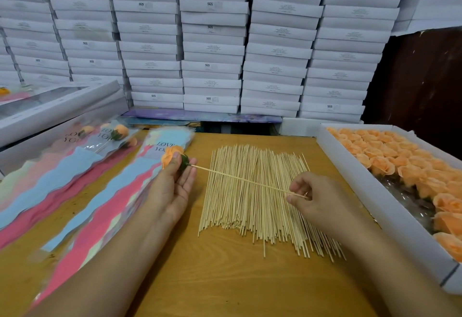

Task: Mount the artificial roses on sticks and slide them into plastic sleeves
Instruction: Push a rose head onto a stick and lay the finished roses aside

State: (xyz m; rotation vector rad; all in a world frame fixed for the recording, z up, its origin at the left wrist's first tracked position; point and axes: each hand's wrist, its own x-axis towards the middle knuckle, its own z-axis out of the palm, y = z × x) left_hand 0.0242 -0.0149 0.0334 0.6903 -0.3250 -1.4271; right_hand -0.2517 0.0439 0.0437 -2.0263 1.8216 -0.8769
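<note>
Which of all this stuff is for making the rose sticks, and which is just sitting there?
For the job:
rose held in left hand
stick pinched by right hand
pile of sticks
box of roses
plastic sleeves

Just there:
stacked white boxes

The tray (390, 206) of peach roses (382, 164) runs off the right edge. The sleeves (82, 191) are blurred and cut off at left. Small print on the stacked white boxes (212, 49) is unreadable. The left hand (175, 186) covers part of the held rose (171, 157).

Peach rose (170, 157) on slanted stick (247, 179)
</note>
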